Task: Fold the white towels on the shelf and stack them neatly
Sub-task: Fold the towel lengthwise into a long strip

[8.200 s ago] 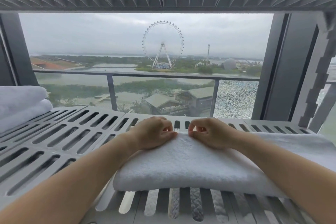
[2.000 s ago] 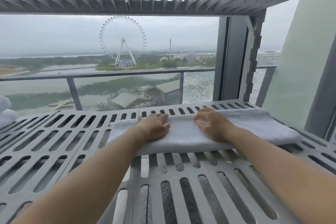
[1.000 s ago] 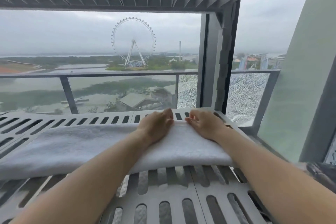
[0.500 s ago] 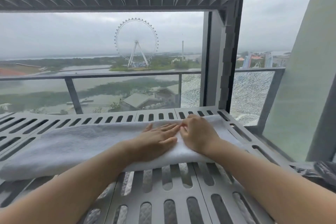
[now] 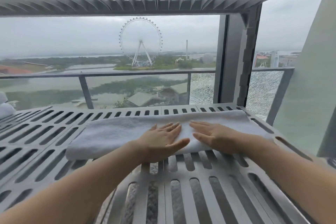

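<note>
Pressing down now: the left hand [image 5: 163, 140] and right hand [image 5: 216, 136], curled at the far edge a second ago, lie flat with fingers spread, side by side on the white towel [image 5: 112, 132]. It stretches as a long folded strip, left to right across the slatted shelf [image 5: 200, 187]. That fold looks set. I judge a crosswise fold comes next, then the folded towels [image 5: 5, 107] far left.

A single wide-angle head camera sits close above the near edge of the slatted shelf [image 5: 54, 148], looking forward and slightly down across it to the railing [image 5: 127, 74] behind it, with the upper tier [image 5: 91, 3] overhead.
</note>
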